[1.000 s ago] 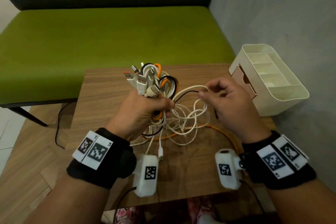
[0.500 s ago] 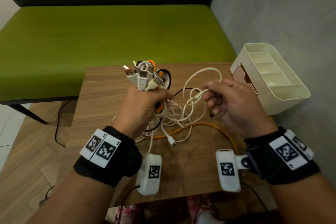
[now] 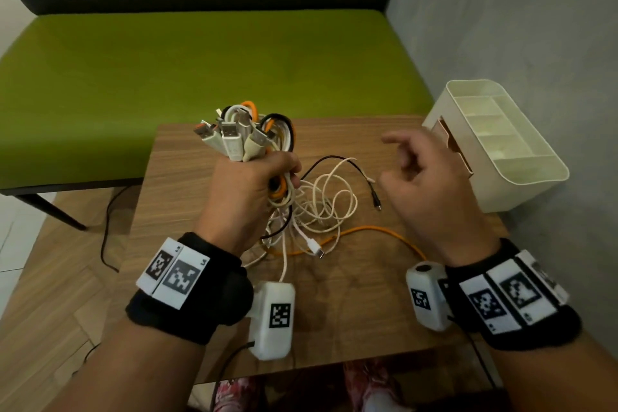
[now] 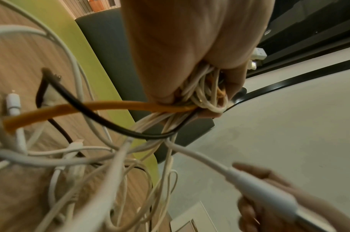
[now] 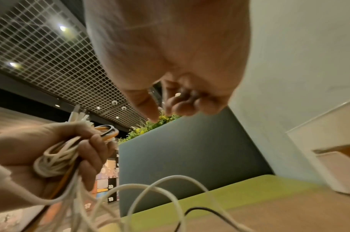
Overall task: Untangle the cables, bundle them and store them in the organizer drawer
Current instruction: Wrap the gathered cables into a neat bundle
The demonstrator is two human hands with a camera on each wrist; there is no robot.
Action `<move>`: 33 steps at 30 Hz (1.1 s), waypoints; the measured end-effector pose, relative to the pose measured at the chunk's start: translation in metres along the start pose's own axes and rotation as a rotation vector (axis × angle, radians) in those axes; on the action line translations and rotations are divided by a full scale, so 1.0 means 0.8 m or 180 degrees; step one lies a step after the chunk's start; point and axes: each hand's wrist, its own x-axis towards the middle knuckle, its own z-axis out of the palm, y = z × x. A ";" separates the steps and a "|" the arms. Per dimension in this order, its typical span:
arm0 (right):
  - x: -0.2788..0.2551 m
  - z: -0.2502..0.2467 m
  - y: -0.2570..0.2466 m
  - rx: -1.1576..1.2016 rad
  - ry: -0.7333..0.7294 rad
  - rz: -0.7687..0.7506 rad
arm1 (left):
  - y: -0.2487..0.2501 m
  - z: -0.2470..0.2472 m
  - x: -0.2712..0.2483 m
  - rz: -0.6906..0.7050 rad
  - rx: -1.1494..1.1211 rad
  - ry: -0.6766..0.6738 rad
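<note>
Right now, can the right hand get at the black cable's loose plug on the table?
Probably yes. The right hand holds nothing and hovers just right of the black plug, which lies bare on the table; nothing sits between. The left hand grips the bundle.

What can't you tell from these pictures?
How many cables the left hand grips: its fingers cover them, every view.
Whether the organizer drawer is open: head view shows a sliver of its front; right wrist view cuts it off.
Plug type on black cable: too small, head view.

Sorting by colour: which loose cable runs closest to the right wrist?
The orange cable, the only orange one, trailing across the table toward that wrist; white and black ones stay central.
</note>
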 end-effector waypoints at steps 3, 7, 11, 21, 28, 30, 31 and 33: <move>-0.018 0.017 -0.024 0.0909 -0.1357 -0.0236 | 0.002 0.008 -0.007 -0.0175 -0.0200 -0.0152; -0.023 0.044 -0.014 -0.0014 -0.1965 -0.0215 | 0.014 0.012 -0.016 -0.0448 -0.1185 -0.0624; 0.007 0.026 0.033 -0.1985 -0.1696 0.0722 | 0.032 -0.007 -0.017 -0.0207 -0.1746 -0.0911; 0.014 -0.016 0.017 0.0914 -0.1931 0.0550 | 0.017 0.000 -0.008 -0.0119 -0.1255 -0.0146; -0.019 0.038 -0.040 0.1994 -0.2273 0.0110 | 0.012 0.032 -0.033 -0.0463 -0.1816 -0.1002; -0.015 0.050 -0.032 0.1348 -0.2040 -0.0058 | 0.012 0.031 -0.036 -0.0517 -0.1867 -0.1276; -0.012 0.053 -0.026 0.0790 -0.1783 -0.0196 | 0.013 0.029 -0.037 -0.0529 -0.1855 -0.1356; -0.006 0.054 -0.012 -0.0168 -0.1111 -0.0530 | 0.016 0.025 -0.036 -0.0480 -0.1867 -0.1411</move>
